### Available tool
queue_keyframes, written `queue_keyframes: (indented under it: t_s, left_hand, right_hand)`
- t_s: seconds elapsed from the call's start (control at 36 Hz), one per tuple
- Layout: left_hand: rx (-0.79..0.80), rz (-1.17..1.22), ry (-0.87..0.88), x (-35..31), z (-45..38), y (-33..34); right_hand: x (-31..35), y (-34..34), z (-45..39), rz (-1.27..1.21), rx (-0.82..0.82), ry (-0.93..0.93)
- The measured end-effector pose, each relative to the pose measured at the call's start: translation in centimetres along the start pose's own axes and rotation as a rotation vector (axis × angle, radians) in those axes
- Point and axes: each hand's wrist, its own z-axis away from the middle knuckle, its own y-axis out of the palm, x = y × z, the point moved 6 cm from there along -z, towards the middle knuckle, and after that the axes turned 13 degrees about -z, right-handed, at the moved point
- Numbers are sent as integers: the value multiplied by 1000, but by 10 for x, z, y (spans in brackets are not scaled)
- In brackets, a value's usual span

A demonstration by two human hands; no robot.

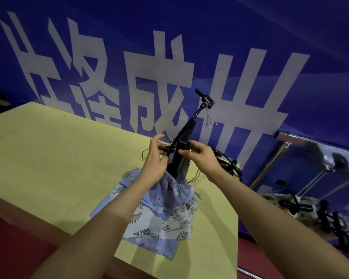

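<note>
A black hanger-like clip device (181, 150) with a hooked arm (201, 106) rising from it stands over a yellow table (58, 158). A light blue gathered garment (175, 192) hangs from its lower end and spreads onto leaf-print blue fabric (159, 224) lying on the table. My left hand (155, 158) grips the device's left side, fingers curled round its left end. From the right, my right hand (201, 156) pinches the device with thumb and fingers. What the fingertips touch behind the device is hidden.
A blue banner wall (189, 37) with large white characters stands right behind the table. Black cables (228, 164) lie at the table's back right corner. A shiny metal rail (290, 137) and dark stands (330, 218) sit to the right. Red floor (18, 248) lies below the table's front edge.
</note>
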Motion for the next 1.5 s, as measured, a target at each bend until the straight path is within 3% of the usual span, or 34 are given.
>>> queue_keyframes:
  t_s: [0.11,0.25,0.33,0.44,0.61,0.69,0.81,0.97,1.31,1.5]
  left_hand:
    - [-94,-75,216,-35,-5,-17]
    - [12,-216,415,-65,-4,-16]
    - [52,-353,395,-62,-5,-12]
    - [75,-294,259,-57,-8,-15]
    - [41,-340,272,-61,-5,-19]
    - [27,-383,277,-61,-4,-18]
    - [9,-394,236,-60,-3,-15]
    - [35,-398,208,-70,-1,-21]
    - [0,-477,280,-105,-3,-37]
    - [7,-644,173,-98,-3,-32]
  right_hand:
    - [3,5,-2,22,23,8]
    - [11,12,-1,88,91,-7]
    - [16,14,3,154,164,11]
    - [25,6,6,303,152,-44]
    - [59,-13,9,584,-223,-409]
    - [76,-11,10,480,-294,-446]
    - [79,-7,8,220,-314,-249]
    - [94,5,6,173,-278,-181]
    - [179,16,6,55,-400,-452]
    - [190,15,7,160,-400,-477]
